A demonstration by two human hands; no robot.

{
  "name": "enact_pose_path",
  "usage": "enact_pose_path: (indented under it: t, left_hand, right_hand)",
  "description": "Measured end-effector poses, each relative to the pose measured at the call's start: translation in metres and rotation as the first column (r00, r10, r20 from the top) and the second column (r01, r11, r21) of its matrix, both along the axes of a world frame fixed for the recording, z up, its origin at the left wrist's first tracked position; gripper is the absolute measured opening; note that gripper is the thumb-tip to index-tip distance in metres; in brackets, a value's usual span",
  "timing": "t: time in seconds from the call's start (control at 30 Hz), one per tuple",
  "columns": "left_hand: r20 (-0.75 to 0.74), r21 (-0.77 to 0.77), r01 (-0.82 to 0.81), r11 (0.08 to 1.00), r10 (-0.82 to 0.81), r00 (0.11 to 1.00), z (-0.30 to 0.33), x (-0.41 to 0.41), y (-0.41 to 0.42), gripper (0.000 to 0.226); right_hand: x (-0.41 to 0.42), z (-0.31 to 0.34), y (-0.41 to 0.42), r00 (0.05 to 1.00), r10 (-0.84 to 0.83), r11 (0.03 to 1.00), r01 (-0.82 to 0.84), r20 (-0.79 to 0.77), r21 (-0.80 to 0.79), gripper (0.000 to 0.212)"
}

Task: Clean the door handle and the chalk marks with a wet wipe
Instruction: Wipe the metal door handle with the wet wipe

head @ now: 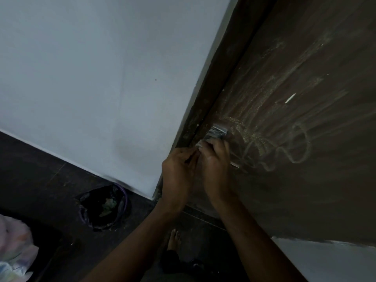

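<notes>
A dark brown door [305, 190] fills the right side, scrawled with pale chalk marks [297, 147] in loops and streaks. A metal door handle [217, 132] shows at the door's left edge, its lower part hidden by my hands. My right hand [215, 165] wraps around the handle with a white wet wipe [200, 143] bunched under its fingers. My left hand [179, 169] sits right beside it, fingertips pinching the wipe's edge.
A white wall [101, 78] stands left of the dark door frame [219, 88]. On the dark floor below sits a bin [105, 208] lined with a black bag, holding scraps. A pale patterned cloth [14, 247] lies at bottom left. My bare foot [175, 239] stands near the door.
</notes>
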State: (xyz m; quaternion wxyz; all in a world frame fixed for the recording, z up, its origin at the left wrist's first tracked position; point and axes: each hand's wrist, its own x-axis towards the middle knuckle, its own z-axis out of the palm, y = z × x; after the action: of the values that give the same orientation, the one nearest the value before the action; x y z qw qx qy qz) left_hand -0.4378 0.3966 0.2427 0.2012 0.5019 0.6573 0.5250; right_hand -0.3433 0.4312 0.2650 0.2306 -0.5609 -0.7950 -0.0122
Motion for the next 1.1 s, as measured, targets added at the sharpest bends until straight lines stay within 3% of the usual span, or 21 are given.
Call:
enact_pose_path:
  t: [0.1,0.2,0.4,0.57,0.77,0.87,1.03,1.1]
  left_hand:
    - [-0.026,0.0,-0.012,1.0,0.012,1.0,0.002,-0.002,0.001,0.019]
    - [-0.027,-0.036,-0.007,0.999,0.006,1.0,0.002,-0.003,0.0,0.024]
    - [-0.021,-0.049,0.029,0.998,-0.03,0.999,0.002,0.001,-0.003,0.024]
    - [-0.029,-0.073,0.021,0.997,-0.023,0.999,-0.005,-0.001,-0.005,0.023]
    - [-0.001,-0.08,0.052,0.995,-0.053,0.999,-0.005,0.007,-0.004,0.023]
    - [0.002,-0.076,0.074,0.994,-0.074,0.997,-0.005,0.005,-0.001,0.022]
    - [0.036,-0.053,0.114,0.992,-0.112,0.993,-0.009,0.013,-0.002,0.022]
    - [0.034,-0.053,0.103,0.993,-0.101,0.994,-0.009,0.013,0.0,0.021]
  right_hand:
    - [0.003,0.001,0.0,0.989,-0.126,0.992,0.126,0.083,0.0,0.03]
    - [0.004,0.004,-0.001,0.959,-0.277,0.961,0.278,-0.055,0.011,0.018]
    - [-0.024,0.007,0.006,0.978,-0.202,0.979,0.202,-0.052,0.0,0.018]
    - [0.003,0.003,0.002,0.923,-0.316,0.949,0.302,-0.221,-0.095,0.021]
    - [0.009,0.007,-0.009,0.971,-0.234,0.972,0.235,-0.053,0.008,0.02]
    - [0.01,0.006,-0.012,0.973,-0.228,0.974,0.228,-0.037,-0.01,0.021]
    - [0.05,0.002,-0.024,0.928,-0.37,0.926,0.372,-0.038,0.066,0.019]
    - [0.044,0.001,-0.021,0.941,-0.336,0.938,0.339,-0.042,0.079,0.021]
